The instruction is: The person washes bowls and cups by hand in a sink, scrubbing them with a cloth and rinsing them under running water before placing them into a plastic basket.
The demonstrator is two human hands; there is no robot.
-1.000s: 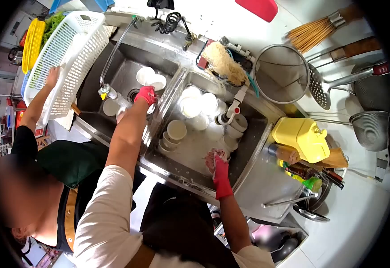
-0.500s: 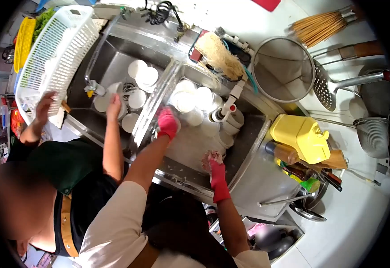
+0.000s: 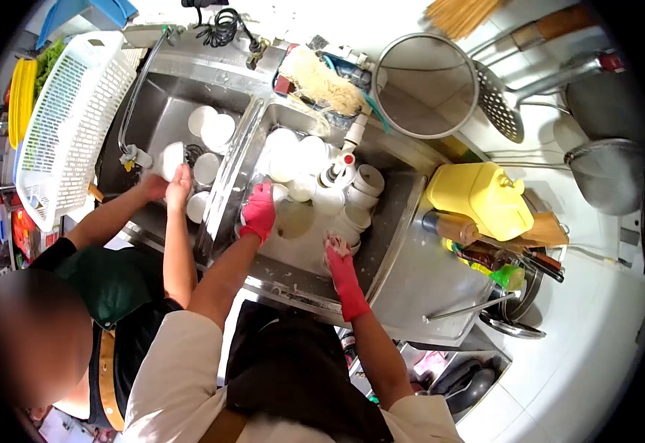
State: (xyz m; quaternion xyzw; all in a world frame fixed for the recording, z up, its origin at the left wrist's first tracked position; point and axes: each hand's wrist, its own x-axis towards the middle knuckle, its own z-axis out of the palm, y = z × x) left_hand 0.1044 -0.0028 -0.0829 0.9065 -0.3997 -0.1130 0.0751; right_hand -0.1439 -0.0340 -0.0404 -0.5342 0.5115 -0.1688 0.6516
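Note:
My left hand (image 3: 258,213), in a pink glove, is closed low in the right sink basin (image 3: 404,244). A white bowl (image 3: 280,192) lies by its fingers, and whatever is under the palm is hidden. In its pink glove, my right hand (image 3: 343,272) grips a crumpled, sudsy pinkish-white cloth (image 3: 336,242) near the basin's right side. Beyond my hands, several white bowls (image 3: 310,153) are heaped in cloudy water, with more stacked bowls (image 3: 367,181) along the right wall. A white tap pipe (image 3: 345,161) reaches over them.
A co-worker's hands (image 3: 178,188) hold a white bowl (image 3: 172,160) over the left basin (image 3: 161,122). A white basket (image 3: 79,111) stands at far left. On the right are a yellow jug (image 3: 474,198), a round strainer (image 3: 426,85) and a skimmer (image 3: 500,103).
The view has shifted, so the sinks appear further left and up. My left hand has come nearer my body. The co-worker's raised hand has joined the other at a white bowl.

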